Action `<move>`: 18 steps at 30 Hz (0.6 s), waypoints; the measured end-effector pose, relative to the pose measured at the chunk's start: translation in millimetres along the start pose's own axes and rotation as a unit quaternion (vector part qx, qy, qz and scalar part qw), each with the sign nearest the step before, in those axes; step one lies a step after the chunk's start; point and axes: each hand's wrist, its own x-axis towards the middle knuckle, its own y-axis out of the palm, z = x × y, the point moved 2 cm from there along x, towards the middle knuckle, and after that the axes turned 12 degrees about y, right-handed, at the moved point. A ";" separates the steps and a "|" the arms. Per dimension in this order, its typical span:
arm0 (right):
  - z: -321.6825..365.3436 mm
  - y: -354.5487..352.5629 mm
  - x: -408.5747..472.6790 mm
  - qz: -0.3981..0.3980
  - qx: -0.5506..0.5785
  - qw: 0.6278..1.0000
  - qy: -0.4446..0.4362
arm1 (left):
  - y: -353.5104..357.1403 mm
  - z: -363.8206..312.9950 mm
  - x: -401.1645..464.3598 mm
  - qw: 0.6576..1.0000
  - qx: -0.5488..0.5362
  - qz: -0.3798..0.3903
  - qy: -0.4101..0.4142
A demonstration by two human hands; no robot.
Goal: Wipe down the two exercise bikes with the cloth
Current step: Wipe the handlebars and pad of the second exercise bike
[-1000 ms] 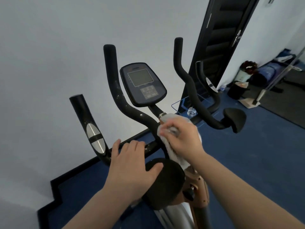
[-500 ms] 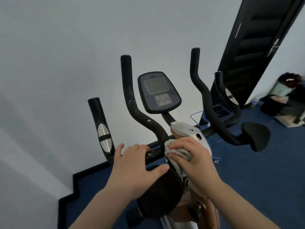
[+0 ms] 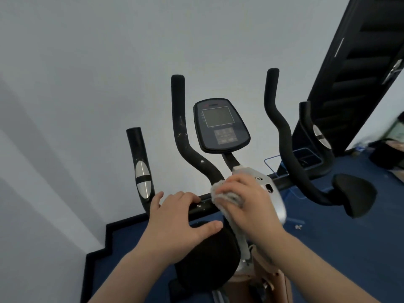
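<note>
- Right hand (image 3: pixel 249 206) grips the cloth (image 3: pixel 227 194), pressing it against the exercise bike (image 3: pixel 220 125) stem.
- Left hand (image 3: pixel 177 217) lies open, flat over the near black pad (image 3: pixel 209 259).

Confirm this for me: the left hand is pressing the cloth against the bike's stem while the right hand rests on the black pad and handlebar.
Not right: the hands are swapped. In the head view the right hand presses the cloth against the stem, and the left hand rests on the black pad and handlebar.
</note>
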 end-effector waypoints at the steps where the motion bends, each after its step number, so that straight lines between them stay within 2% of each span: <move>1: 0.9 3.8 -4.0 0.007 -0.013 1.000 -0.013 | 0.9 0.9 0.1 1.000 -0.002 -0.001 0.000; 4: 0.9 6.8 -1.4 -0.017 -0.034 0.999 -0.027 | 3.5 3.6 -0.5 1.000 -0.003 -0.008 -0.002; 8: 6.6 9.7 17.1 0.004 -0.019 0.999 -0.027 | 3.1 5.3 -0.7 1.000 -0.006 -0.013 0.001; 10: 10.7 12.3 31.2 -0.017 0.050 0.998 0.038 | 2.3 4.2 -0.1 1.000 0.000 -0.018 0.004; 13: 4.9 -0.6 43.4 -0.112 0.142 0.967 0.179 | 1.2 2.2 -2.6 1.000 -0.002 -0.025 0.003; 15: 0.3 -8.8 37.6 -0.113 0.129 0.974 0.147 | 0.4 2.4 -3.0 1.000 0.001 -0.024 0.004; 18: 7.6 0.5 20.3 0.014 0.052 0.999 0.007 | 0.6 2.9 -1.0 1.000 0.006 -0.019 -0.003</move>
